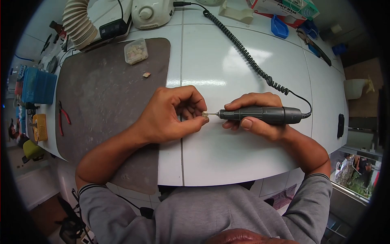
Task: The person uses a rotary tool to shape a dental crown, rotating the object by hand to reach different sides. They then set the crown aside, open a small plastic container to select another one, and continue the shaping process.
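Note:
Between the thumb and forefinger of my left hand is a small cream-coloured piece, mostly hidden by the fingertips. My right hand is wrapped round a dark rotary handpiece, which lies level and points left. Its thin metal bit reaches the small piece; whether it is spinning cannot be told. A black coiled cord runs from the handpiece's rear end to a white control box at the top.
On the grey-brown mat are a clear tub of pale pieces, one loose piece and red-handled pliers. A blue basket stands left. Blue trays and a dark-handled tool lie upper right.

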Available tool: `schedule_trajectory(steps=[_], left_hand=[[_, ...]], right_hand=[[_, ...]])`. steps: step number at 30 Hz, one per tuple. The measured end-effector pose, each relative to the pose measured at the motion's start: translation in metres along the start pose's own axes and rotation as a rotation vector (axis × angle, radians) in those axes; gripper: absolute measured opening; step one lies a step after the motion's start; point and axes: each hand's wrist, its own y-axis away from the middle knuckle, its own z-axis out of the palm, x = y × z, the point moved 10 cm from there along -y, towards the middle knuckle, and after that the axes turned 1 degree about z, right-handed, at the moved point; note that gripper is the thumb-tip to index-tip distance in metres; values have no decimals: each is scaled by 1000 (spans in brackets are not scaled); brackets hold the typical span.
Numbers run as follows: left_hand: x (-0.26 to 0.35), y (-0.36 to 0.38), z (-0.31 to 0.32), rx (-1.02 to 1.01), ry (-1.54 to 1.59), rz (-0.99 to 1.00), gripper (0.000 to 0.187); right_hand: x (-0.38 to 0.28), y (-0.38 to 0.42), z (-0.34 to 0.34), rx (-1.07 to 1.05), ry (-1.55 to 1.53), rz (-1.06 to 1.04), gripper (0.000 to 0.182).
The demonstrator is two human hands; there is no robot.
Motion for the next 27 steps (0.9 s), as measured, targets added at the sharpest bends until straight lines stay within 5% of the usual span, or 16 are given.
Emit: schedule_trajectory(steps=[4,12,27], left_hand=[[-6,3,-2,0,21,-37,19],[-7,1,-3,0,192,-70,19],[0,1,-1,1,201,23,15]], right_hand=[[-7,-1,4,-25,113,-3,37],[10,7,-14,135,-406,42,44],[-1,2,0,-16,-131,2,38]])
